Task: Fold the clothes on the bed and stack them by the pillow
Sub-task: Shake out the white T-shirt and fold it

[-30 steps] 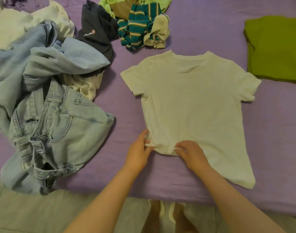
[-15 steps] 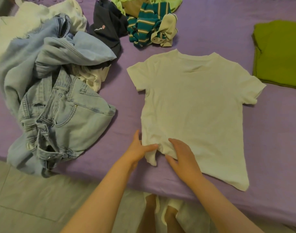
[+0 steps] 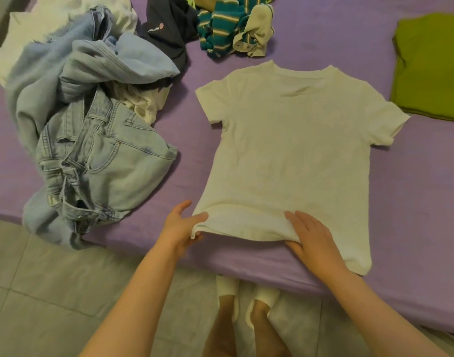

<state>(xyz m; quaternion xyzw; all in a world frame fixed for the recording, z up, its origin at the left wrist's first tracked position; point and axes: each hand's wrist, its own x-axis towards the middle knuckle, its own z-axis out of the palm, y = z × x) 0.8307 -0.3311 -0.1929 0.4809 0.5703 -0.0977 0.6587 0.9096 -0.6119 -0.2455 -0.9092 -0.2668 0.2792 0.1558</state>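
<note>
White tee (image 3: 293, 150) flat on bed (image 3: 414, 189), right of jeans pile (image 3: 99, 161). We're smoothing hem: left hand (image 3: 179, 228) pinches corner, right hand (image 3: 313, 240) presses flat, fingers straight. Next needs side fold.

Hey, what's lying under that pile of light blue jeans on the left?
A crumpled cream garment and a dark navy garment poke out from under the jeans, with white fabric behind. The purple bed sheet lies beneath. Anything deeper is covered.

Your view is softly and evenly lit, slightly dim and warm; shadows are faint, detail is mildly soft, and edges bow toward 9 and 3 o'clock.
</note>
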